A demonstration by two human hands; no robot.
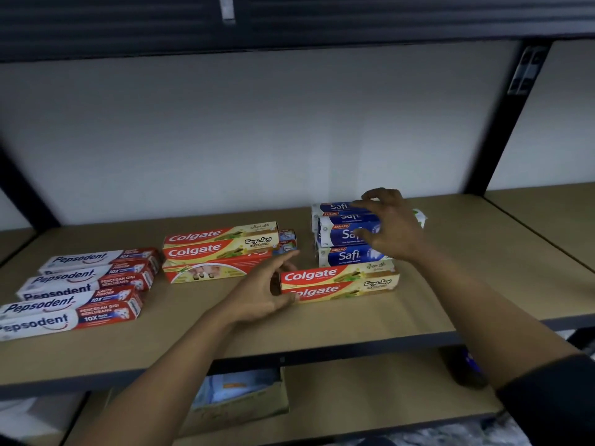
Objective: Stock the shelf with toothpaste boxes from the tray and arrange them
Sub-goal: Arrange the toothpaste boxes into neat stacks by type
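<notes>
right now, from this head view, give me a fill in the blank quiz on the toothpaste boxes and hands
The white boxes farthest left on the shelf read ____.
The right hand is over the blue boxes that read ____.
The left hand holds the end of a red and yellow box that reads ____.
The red stack lies ____ the white and blue groups.
Missing words: Pepsodent, Safi, Colgate, between.
</notes>
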